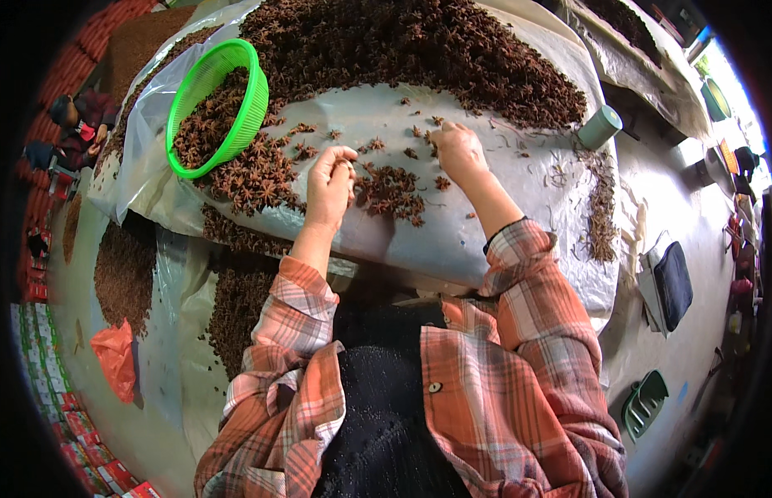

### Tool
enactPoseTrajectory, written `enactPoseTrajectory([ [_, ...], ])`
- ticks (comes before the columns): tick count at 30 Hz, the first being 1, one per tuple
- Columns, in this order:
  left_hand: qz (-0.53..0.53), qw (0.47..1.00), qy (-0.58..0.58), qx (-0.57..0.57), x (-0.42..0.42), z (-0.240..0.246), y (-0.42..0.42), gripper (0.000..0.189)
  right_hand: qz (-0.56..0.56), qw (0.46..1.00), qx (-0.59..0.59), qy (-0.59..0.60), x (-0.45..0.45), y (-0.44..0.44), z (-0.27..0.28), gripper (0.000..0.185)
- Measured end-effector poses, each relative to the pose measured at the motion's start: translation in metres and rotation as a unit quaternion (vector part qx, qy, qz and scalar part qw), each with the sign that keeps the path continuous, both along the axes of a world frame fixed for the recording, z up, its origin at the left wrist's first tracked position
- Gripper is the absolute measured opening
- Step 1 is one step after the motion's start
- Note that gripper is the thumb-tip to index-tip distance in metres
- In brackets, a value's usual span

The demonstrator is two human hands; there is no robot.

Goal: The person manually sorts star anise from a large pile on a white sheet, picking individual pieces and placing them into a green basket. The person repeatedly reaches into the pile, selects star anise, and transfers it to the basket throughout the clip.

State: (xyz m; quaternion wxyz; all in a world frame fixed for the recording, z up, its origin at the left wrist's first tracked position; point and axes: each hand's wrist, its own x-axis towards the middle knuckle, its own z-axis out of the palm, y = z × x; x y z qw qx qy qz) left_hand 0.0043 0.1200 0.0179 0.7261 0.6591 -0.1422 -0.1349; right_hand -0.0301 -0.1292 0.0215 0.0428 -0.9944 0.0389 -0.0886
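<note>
My left hand [328, 187] is above the plastic-covered table, its fingers curled in. Whether anything sits inside them is hidden. Beside it lies a small pile of star anise [392, 193]. My right hand [458, 152] reaches further out, fingertips drawn together at a single star anise; I cannot tell if they grip it. Between the hands are a few loose star anise [410, 152]. On the left, a bright green plastic basket [256, 103] is tipped on its side, with star anise [255, 177] spread from its mouth. A large dark heap of star anise [410, 50] covers the far side.
A grey-green cylindrical container [600, 127] stands at the table's right edge, near a strip of stems [602, 218]. On the floor are a green dustpan [646, 404], a dark bag [672, 286], a red plastic bag [115, 358] and brown heaps [124, 274]. People [81, 124] sit at far left.
</note>
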Motion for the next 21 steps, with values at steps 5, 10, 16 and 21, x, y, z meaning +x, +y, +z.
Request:
enactPoseTrajectory([
  [5, 0.122, 0.864, -0.407, 0.270, 0.005, 0.003, -0.002, 0.015, 0.015, 0.977, 0.129, -0.171, -0.051, 0.026, 0.000, 0.016],
  [10, 0.084, 0.878, -0.415, 0.225, -0.008, -0.008, -0.035, 0.011, 0.070, 0.994, 0.010, -0.084, -0.084, 0.059, -0.026, 0.017],
  [16, -0.027, 0.854, -0.403, 0.329, -0.010, 0.000, -0.076, 0.031, -0.021, 0.999, -0.009, -0.026, -0.127, -0.010, -0.029, 0.014],
  [21, -0.255, 0.707, -0.417, 0.511, 0.004, -0.001, -0.149, 0.093, -0.246, 0.965, -0.083, -0.044, -0.168, -0.090, -0.013, 0.022],
])
